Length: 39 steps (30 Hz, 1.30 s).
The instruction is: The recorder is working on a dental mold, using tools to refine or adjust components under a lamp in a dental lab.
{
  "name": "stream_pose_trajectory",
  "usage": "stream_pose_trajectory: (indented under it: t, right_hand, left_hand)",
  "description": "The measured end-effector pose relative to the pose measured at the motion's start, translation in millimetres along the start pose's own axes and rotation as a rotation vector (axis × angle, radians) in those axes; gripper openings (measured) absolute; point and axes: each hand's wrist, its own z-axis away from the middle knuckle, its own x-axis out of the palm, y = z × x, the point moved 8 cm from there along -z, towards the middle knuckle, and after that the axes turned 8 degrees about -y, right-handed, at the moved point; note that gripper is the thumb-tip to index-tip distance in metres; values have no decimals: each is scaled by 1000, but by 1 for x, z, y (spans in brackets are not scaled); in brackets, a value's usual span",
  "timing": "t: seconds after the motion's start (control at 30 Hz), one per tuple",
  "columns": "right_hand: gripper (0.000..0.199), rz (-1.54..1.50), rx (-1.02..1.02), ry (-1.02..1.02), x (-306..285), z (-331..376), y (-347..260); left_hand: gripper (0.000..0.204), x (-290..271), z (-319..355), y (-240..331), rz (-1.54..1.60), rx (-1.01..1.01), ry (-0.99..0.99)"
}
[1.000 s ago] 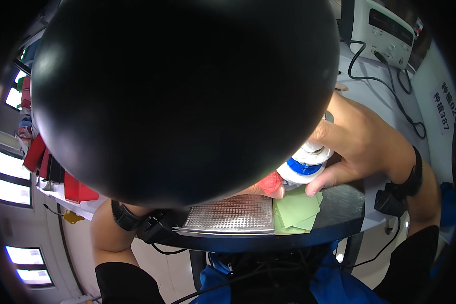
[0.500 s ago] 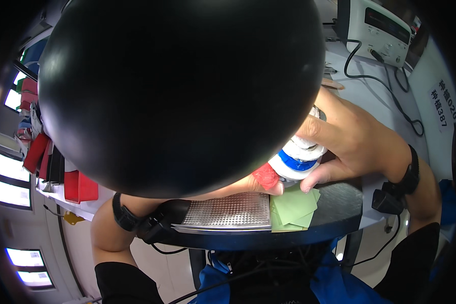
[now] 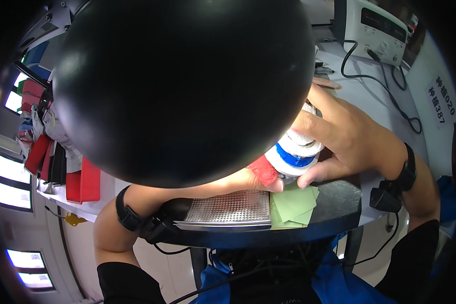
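My right hand curls around a white rounded object with a blue band, its thumb near the lower edge and its fingers over the top. It looks like stacked, wrapped rings, but its kind is unclear. My left hand reaches in from the left, thumb showing, closed at a red crumpled piece against the white object's lower left. A large black dome covers most of the left hand's fingers and part of the white object. Just below both hands lie light green paper sheets.
A textured silver pad lies on the dark rounded table edge. Red bins stand at left. At the back right are a white instrument box and a black cable. Tweezers or pens lie behind my right hand.
The black dome has shifted slightly up in the view, uncovering more of my left forearm and the red bins. Both hands keep nearly the same hold on the white object and red piece.
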Motion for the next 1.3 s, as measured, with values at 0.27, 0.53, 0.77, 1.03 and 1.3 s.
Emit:
stream_pose_trajectory:
  t: [0.27,0.53,0.77,1.03,1.3]
  right_hand:
    - [94,25,-3,-20,2,0,1]
    - [94,30,-18,12,-5,2,-3]
    - [93,-6,-9,16,-3,3,4]
    - [84,2,40,18,-3,2,-2]
    - [91,53,-5,124,-3,7,-7]
  left_hand:
    - [98,0,11,5,-40,-23,28]
    - [100,7,7,25,-155,-186,115]
    - [96,-9,4,-2,-28,1,19]
    - [75,-7,6,29,-346,-100,20]
    - [33,-57,21,16,-270,21,208]
